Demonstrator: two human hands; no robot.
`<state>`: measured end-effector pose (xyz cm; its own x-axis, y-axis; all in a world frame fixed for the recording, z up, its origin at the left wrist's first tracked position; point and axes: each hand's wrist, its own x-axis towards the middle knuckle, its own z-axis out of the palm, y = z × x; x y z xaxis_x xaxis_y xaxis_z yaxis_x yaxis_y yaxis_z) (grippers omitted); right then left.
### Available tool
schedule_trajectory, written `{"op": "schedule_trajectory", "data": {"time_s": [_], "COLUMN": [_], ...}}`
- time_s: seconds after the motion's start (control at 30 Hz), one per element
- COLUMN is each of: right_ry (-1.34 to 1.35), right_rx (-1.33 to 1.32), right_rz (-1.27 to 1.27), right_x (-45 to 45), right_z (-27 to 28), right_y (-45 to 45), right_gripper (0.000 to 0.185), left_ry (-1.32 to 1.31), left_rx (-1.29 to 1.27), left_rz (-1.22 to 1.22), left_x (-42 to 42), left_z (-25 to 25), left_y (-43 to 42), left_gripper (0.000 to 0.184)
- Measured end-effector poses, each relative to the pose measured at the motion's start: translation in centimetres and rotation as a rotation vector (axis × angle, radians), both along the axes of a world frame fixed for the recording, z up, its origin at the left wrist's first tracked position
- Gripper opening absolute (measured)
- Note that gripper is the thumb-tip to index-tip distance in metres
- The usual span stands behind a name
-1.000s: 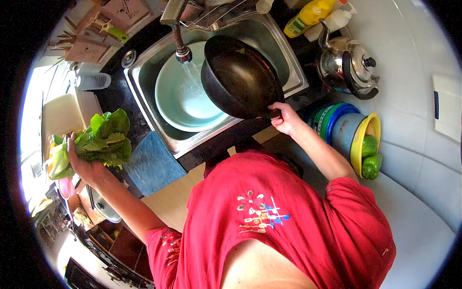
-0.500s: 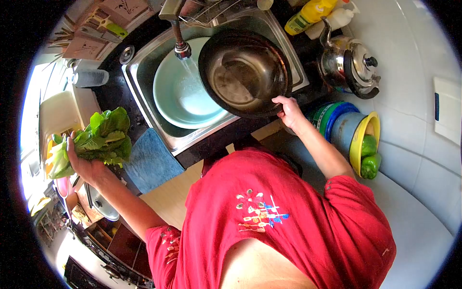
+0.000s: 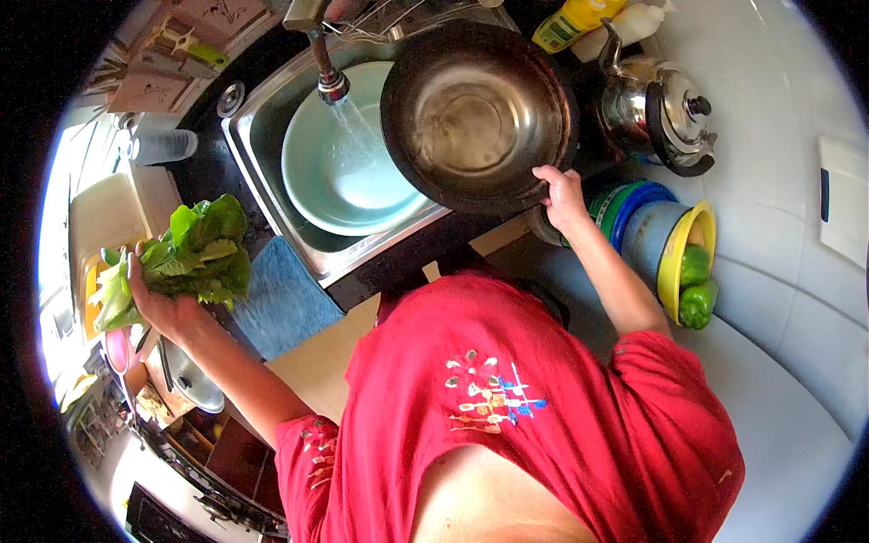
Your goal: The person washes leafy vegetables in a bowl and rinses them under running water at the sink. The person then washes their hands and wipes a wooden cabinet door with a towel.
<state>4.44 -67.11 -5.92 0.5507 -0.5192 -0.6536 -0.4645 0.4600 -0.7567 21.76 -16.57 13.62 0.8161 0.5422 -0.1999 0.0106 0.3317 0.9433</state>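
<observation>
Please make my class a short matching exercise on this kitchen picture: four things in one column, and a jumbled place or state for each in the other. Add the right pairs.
Things
1. Greens
2. Wok
3. Basin
4. Kettle

Place or state
A. In the sink, with water running into it
B. Silver and lidded, to the right of the sink
C. Held by the right hand
D. Held by the left hand

Right pairs: 1-D, 2-C, 3-A, 4-B
</observation>
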Motion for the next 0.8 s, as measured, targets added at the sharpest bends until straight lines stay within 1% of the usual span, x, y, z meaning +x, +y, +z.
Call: {"op": "schedule_trajectory", "data": {"time_s": [0.1,0.13,0.17,0.27,0.33,0.43,0.57,0.67,0.7,0.77,0.8], "right_ry": [0.12,0.079,0.099,0.133,0.191,0.194,0.186,0.152,0.125,0.071,0.006], "right_rx": [-0.094,-0.1,-0.07,-0.01,0.015,0.13,0.283,0.546,0.725,1.08,1.16], "right_rz": [0.12,0.135,0.188,0.098,0.03,0.093,0.159,0.064,0.05,0.022,0.013], "right_x": [-1.3,-1.6,-1.6,-0.8,0.3,0.2,0.5,0.9,1.3,2.1,2.2], "right_z": [3.8,3.3,3.9,1.7,2.2,2.4,2.7,0.7,0.5,0.0,-0.1], "right_y": [1.1,1.5,1.8,2.3,2.5,1.6,1.9,1.6,1.4,1.0,1.1], "right_gripper": [0.024,0.024,0.025,0.029,0.031,0.028,0.017,0.01,0.011,0.015,0.023], "left_ry": [-0.001,-0.001,-0.008,-0.022,-0.015,-0.009,-0.013,-0.018,-0.017,-0.018,-0.019], "left_rx": [0.003,0.001,-0.005,-0.032,-0.072,-0.043,0.003,0.007,0.0,-0.002,0.003], "left_rz": [0.012,0.013,0.012,-0.001,-0.042,-0.011,0.023,0.022,0.017,0.004,-0.004], "left_x": [0.1,0.1,0.2,0.3,0.5,0.4,0.2,0.0,-0.1,-0.4,-0.5], "left_z": [0.2,0.1,0.0,-0.3,-0.4,-0.2,0.3,0.6,0.7,0.8,0.9], "left_y": [0.3,0.3,0.4,1.6,2.3,2.0,1.1,0.8,0.8,0.8,0.7], "left_gripper": [0.029,0.03,0.03,0.03,0.031,0.032,0.033,0.033,0.033,0.033,0.033]}}
